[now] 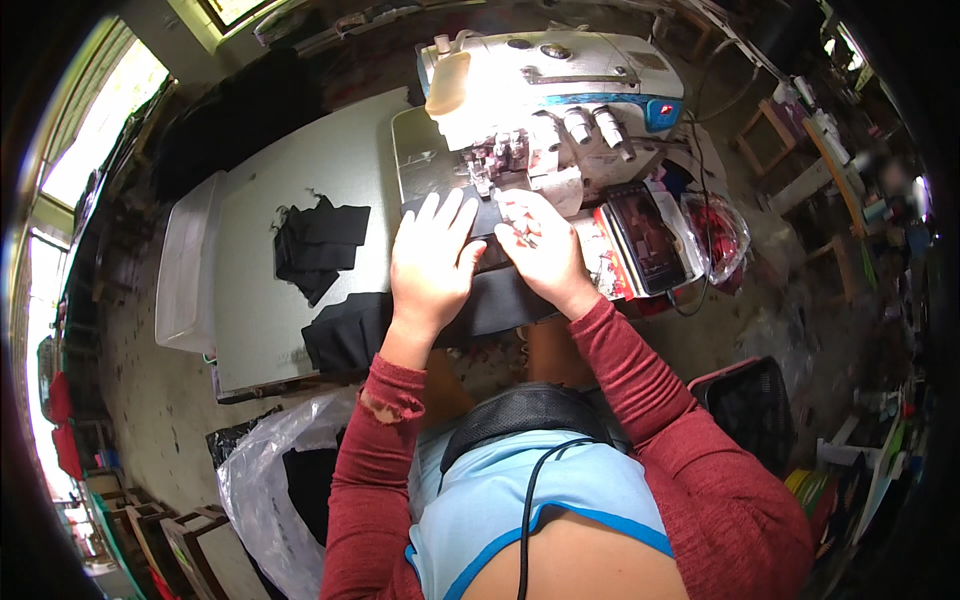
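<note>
Head view: your left fingers (pixel 447 210) lie extended, unclenched, on the black cloth (pixel 505 300); your right fingers (pixel 540 207) curl, grip indeterminable. Cloth lies toward six o'clock from the presser foot (pixel 485 184); guide it flat, pressing lightly, fingers clear.

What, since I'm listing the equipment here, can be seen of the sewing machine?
The industrial sewing machine has a white, hard-looking body, a blue stripe, a panel glowing red at its right end and three silvery knobs in front. It stands upright beyond the left hand and right hand, which rest on black fabric before its needle area; any contact there is unclear. Glare washes out its left part.
</note>
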Motion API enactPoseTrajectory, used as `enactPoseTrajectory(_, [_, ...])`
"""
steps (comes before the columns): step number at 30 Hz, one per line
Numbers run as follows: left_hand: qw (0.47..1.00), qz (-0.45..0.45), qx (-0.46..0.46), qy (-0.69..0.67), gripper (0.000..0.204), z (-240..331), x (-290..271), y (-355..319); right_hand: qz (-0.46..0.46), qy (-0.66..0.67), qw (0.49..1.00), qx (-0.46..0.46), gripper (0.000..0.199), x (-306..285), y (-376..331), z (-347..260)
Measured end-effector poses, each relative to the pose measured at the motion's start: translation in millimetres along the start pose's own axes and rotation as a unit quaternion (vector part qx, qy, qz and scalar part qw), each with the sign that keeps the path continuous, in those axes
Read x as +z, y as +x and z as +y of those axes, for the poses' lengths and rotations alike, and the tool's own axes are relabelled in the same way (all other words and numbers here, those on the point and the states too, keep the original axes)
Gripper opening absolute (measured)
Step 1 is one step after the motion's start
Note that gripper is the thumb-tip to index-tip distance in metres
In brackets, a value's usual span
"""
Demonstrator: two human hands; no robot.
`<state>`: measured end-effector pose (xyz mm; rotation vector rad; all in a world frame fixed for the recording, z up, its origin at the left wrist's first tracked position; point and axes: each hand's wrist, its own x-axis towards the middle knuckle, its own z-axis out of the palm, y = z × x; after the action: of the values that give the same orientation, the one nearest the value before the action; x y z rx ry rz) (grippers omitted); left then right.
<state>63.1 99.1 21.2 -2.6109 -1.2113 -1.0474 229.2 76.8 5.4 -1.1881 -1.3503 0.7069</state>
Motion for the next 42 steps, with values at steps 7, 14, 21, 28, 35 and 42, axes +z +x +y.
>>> enactPoseTrajectory(7, [1.000,-0.001,0.012,-0.015,0.035,-4.1,3.4,5.5,-0.016,-0.169,0.985,-0.021,0.052,-1.3,-14.9,-4.6])
enactPoseTrajectory(14, [0.996,-0.065,-0.058,0.016,0.036,-80.0,41.0,56.4,-0.068,-0.202,0.974,0.079,0.048,-2.1,-23.2,-30.7])
enactPoseTrajectory(21, [0.964,-0.052,-0.220,-0.141,0.040,-104.2,-15.7,57.6,0.018,-0.132,0.984,-0.114,0.027,-6.2,-15.4,-33.3])
enactPoseTrajectory(28, [0.930,0.055,-0.193,-0.308,0.035,-41.3,-64.5,12.2,0.063,-0.507,0.823,-0.247,0.021,33.6,46.9,-38.9])
enactPoseTrajectory(35, [0.957,0.079,-0.233,-0.157,0.041,-82.9,-87.2,23.5,0.036,-0.361,0.889,-0.279,0.018,29.8,43.1,-20.8])
enactPoseTrajectory(42, [0.939,0.017,-0.318,0.133,0.025,-148.9,-124.1,-44.3,-0.011,-0.181,0.979,-0.095,0.030,10.1,-37.8,-19.2])
